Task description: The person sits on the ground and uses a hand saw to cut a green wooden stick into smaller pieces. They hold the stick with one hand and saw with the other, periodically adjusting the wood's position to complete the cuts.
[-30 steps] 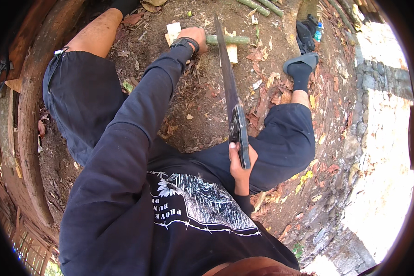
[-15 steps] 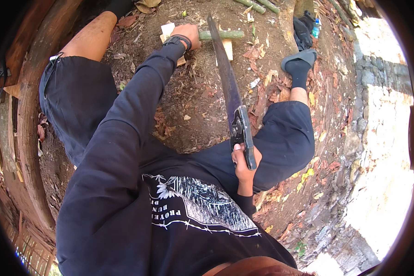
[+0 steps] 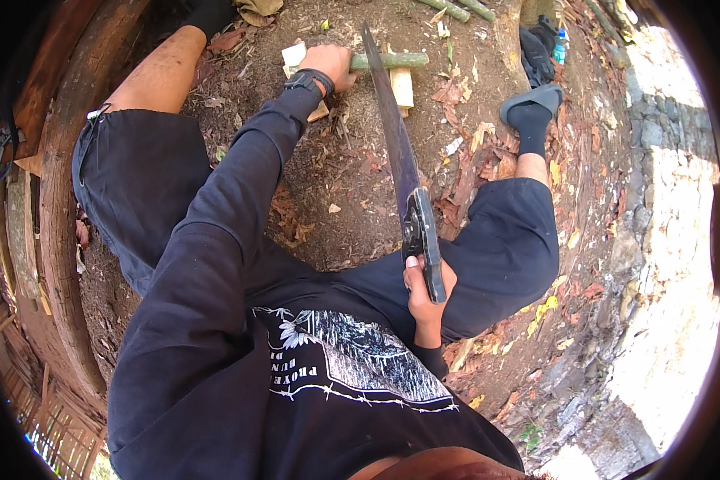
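My left hand (image 3: 330,66) is closed around a short green branch (image 3: 404,60) and presses it down at the top of the view. The branch lies across two pale wood blocks: one block (image 3: 402,86) under its right part, the other block (image 3: 294,54) partly hidden behind my hand. In front of my body, my right hand (image 3: 429,292) grips the dark handle of a hand saw (image 3: 398,132). The long blade points away from me and crosses the branch just right of my left hand. Whether its teeth have cut into the branch cannot be made out.
More cut green sticks (image 3: 446,8) lie at the far edge. A tree trunk base (image 3: 508,40), a dark cloth bundle (image 3: 538,52) and a bottle (image 3: 560,46) are at far right. Logs (image 3: 60,200) run along the left; a stone edge (image 3: 648,152) borders the right. Leaves litter the soil.
The view has shifted slightly, so the surroundings sit a little to the right. Both hands keep their grips, and the blade still crosses the branch at about the same place.
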A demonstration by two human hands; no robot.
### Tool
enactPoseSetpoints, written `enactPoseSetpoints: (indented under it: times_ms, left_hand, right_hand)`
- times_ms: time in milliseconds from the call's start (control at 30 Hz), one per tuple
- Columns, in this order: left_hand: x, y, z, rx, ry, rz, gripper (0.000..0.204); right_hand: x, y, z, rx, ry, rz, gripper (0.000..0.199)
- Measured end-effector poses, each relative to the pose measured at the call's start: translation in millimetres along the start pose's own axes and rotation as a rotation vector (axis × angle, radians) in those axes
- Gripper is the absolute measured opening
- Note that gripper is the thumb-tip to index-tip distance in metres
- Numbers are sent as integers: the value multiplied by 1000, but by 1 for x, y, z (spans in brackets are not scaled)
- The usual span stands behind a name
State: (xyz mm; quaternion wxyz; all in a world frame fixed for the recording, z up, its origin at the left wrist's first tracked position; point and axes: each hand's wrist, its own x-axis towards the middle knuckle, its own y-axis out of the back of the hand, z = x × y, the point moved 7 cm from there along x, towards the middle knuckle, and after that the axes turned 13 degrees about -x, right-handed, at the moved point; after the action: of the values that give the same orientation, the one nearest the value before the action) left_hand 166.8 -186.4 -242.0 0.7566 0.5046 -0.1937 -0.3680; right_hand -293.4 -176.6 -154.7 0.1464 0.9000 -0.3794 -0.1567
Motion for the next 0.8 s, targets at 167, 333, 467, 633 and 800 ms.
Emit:
enactPoseSetpoints:
  times_ms: [167,333,467,633,800]
  left_hand:
    - [7,-17,-6,39,-131,-49,29]
    - [0,1,11,-4,8,-26,35]
    - [11,1,3,-20,105,-26,42]
    - [3,3,0,-30,101,-53,40]
    - [1,-4,-2,-35,45,11,36]
  right_hand:
    - [37,-33,-17,-13,76,21,18]
    - [143,-88,-21,211,31,37,25]
    - [130,-94,-28,8,187,67,22]
    - [34,-36,-7,7,11,36,26]
    - [23,-30,-11,55,27,38,25]
